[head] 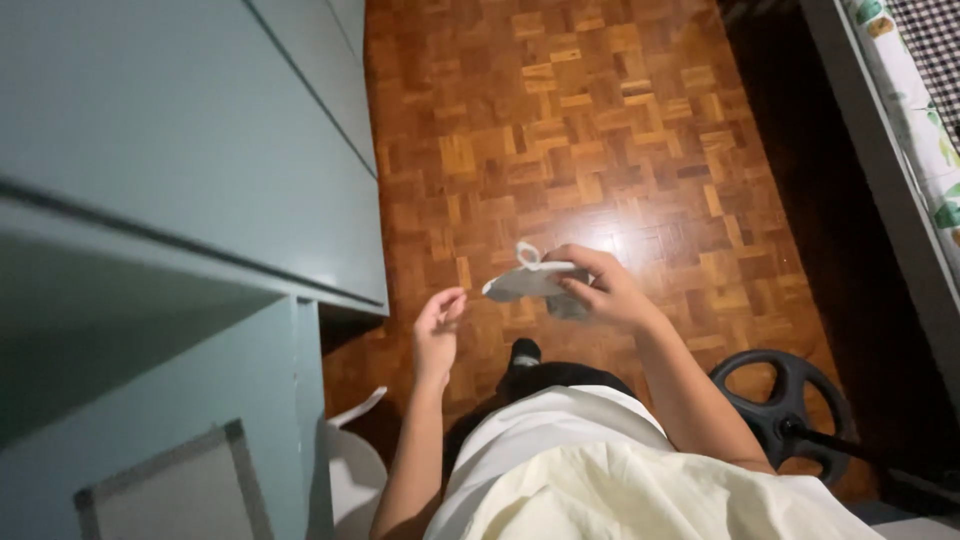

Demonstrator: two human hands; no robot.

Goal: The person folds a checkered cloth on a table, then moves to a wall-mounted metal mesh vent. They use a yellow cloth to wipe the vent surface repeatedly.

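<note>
**Inspector:** Report the hands, centre of the frame.

**Assistant:** The right hand [605,290] is clamped on a grey face mask [530,283], fingers and thumb pinching its right end. The mask is held out flat in the air over the parquet floor [600,120], a white ear loop [527,255] standing up from its top edge.

**Inspector:** And the left?

**Assistant:** The left hand [438,322] sits just beside the mask's left tip. Its thumb and forefinger are close together, but I cannot tell whether they pinch a strap; nothing shows between them clearly.

**Inspector:** Why held so?

**Assistant:** My judgement: gripping one end keeps the mask spread and the loop free, away from the body.

**Inspector:** Surroundings?

**Assistant:** A grey-green cabinet [180,150] fills the left of the frame. A black wheel-shaped base [785,405] stands lower right, beside the right forearm. A patterned cloth [915,110] runs along the upper right edge. The person's pale shirt [600,480] occupies the bottom centre.
</note>
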